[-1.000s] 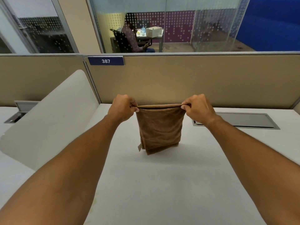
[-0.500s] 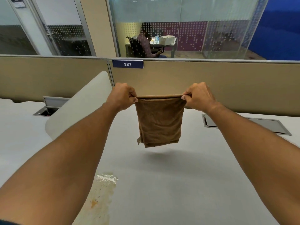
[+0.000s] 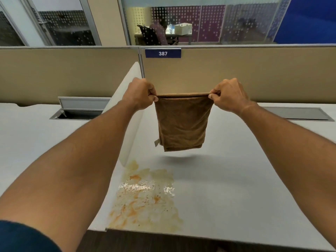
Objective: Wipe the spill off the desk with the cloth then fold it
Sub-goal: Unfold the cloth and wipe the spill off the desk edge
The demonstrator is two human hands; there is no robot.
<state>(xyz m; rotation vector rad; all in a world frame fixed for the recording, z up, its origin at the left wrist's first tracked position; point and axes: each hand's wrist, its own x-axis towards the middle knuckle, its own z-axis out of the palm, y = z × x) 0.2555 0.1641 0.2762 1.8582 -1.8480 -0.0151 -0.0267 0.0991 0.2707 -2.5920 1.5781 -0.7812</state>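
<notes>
Even overhead light, glare on spill (image 3: 145, 187), edges warped.

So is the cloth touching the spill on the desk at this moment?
No. The brown cloth hangs in the air from the left hand and right hand, clear of the orange spill, which lies nearer the desk edge.

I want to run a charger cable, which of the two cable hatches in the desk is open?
The left hatch, beyond the left forearm: its lid stands raised over a dark opening. The right hatch lies shut, flush with the desk.
</notes>
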